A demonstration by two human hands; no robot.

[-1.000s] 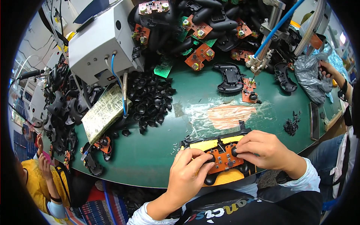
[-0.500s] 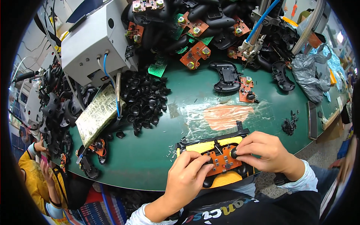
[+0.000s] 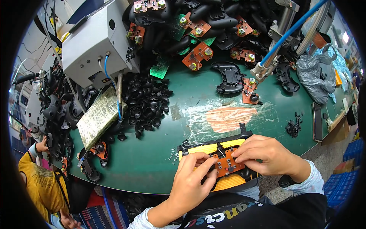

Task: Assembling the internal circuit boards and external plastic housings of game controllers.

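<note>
An orange-brown circuit board (image 3: 230, 165) with small buttons lies over a black game controller shell (image 3: 248, 173), which rests on a yellow padded holder (image 3: 228, 184) at the table's near edge. My left hand (image 3: 194, 173) is closed, its thumb and fingers pinching the left end of the board. At the right end, my right hand (image 3: 263, 154) is closed too, fingertips pressed on the board's upper corner and thumb below. My fingers hide both ends of the board and any stick caps there.
Black cup-shaped caps (image 3: 146, 101) are heaped left of the centre, beside a grey machine box (image 3: 97, 42). Another controller half (image 3: 229, 78) with a wired board (image 3: 250, 91) lies ahead. A metal-jointed arm (image 3: 263, 68) hangs at the right. Controller parts (image 3: 213, 23) pile up behind.
My right hand has moved slightly left over the board, and the black cap at its fingertips is now hidden. My left fingers have shifted on the board. The metal-jointed arm appears lower and nearer.
</note>
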